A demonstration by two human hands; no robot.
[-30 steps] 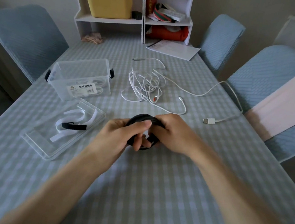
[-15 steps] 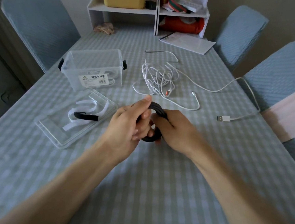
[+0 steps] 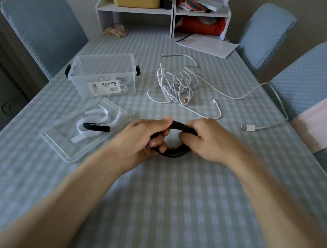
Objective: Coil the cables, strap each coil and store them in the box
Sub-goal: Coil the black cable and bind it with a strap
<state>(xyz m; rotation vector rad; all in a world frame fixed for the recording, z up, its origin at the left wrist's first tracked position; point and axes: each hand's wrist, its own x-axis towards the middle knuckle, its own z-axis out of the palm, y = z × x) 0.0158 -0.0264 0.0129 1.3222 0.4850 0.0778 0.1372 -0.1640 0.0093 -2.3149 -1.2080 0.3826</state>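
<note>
Both hands on one black cable coil (image 3: 175,154), held just over the table (image 3: 171,203) near its middle. It's a thick, matte ring, several loops bunched tight w/ an open centre. Left hand (image 3: 145,136) curls round the coil's left side, thumb laid flat on top; right hand (image 3: 202,139) grips the right side, fingers folded over it. Clear plastic box (image 3: 103,75) sits toward the far-left part of the table, white cable coils visible thru its wall. Its lid (image 3: 62,144) lies nearer the left edge, w/ white straps (image 3: 100,116) and one black strap (image 3: 96,127) on it. Loose white cables (image 3: 177,85) tangle past the hands; one runs to the right edge, USB plug (image 3: 247,128) near it.
</note>
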